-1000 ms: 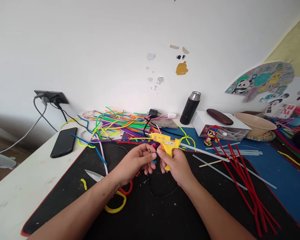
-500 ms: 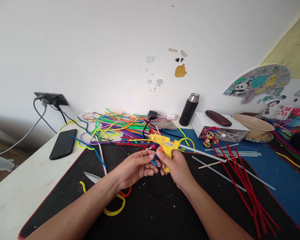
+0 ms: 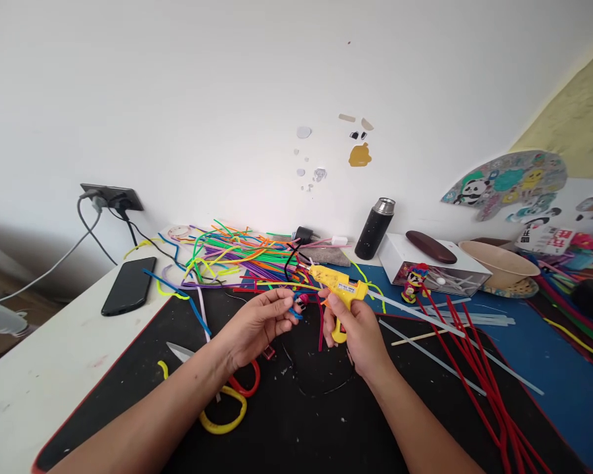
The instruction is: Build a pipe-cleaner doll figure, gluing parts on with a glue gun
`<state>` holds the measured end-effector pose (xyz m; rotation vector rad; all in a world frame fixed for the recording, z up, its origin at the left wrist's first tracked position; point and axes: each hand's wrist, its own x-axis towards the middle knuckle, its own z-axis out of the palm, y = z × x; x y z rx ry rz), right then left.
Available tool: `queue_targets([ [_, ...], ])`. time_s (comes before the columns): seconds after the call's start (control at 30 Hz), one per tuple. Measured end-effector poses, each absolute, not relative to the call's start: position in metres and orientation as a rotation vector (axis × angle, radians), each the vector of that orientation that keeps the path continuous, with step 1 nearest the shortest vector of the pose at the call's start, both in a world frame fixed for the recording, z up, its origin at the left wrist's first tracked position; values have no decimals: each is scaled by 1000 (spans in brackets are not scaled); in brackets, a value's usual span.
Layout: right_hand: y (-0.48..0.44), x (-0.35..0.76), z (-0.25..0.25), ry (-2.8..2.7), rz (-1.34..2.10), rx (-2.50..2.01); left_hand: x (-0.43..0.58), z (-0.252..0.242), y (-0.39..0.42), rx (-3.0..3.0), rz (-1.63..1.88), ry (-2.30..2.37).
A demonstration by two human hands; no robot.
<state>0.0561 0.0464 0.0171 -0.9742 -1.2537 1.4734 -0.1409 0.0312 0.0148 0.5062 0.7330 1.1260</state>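
Note:
My right hand (image 3: 358, 332) grips a yellow hot glue gun (image 3: 337, 287) by its handle, nozzle pointing left, a clear glue stick poking out of its back. My left hand (image 3: 257, 322) pinches a small craft piece (image 3: 300, 304) of pink and blue pipe cleaner just left of the nozzle. The nozzle tip sits a little above and to the right of the piece, apart from it. Both hands hover over a black mat (image 3: 306, 428).
A heap of coloured pipe cleaners (image 3: 232, 253) lies behind the hands. Scissors (image 3: 217, 388) with red and yellow handles rest under my left wrist. A black phone (image 3: 128, 285) lies left, a black flask (image 3: 374, 228), white box (image 3: 432, 263) and bowl (image 3: 501, 253) right. Red sticks (image 3: 479, 355) spread over the mat.
My hands have drawn slightly apart. The glue gun has lifted and shifted right, away from the small piece in my left hand. The view has tilted a little.

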Motion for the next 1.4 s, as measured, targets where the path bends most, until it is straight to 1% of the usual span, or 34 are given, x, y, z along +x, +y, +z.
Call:
queue_targets([
  [0.17, 42, 56, 15, -1463, 1321, -1021, -152, 20, 37, 398, 1311, 788],
  [0.3, 40, 55, 9, -1581, 1216, -1081, -157, 20, 40, 417, 1377, 788],
  [0.43, 40, 56, 6, -1655, 1123, -1136, -158, 18, 41, 461, 1374, 801],
  [1.4, 34, 55, 8, -1799, 969, -1206, -154, 14, 38, 488, 1316, 803],
])
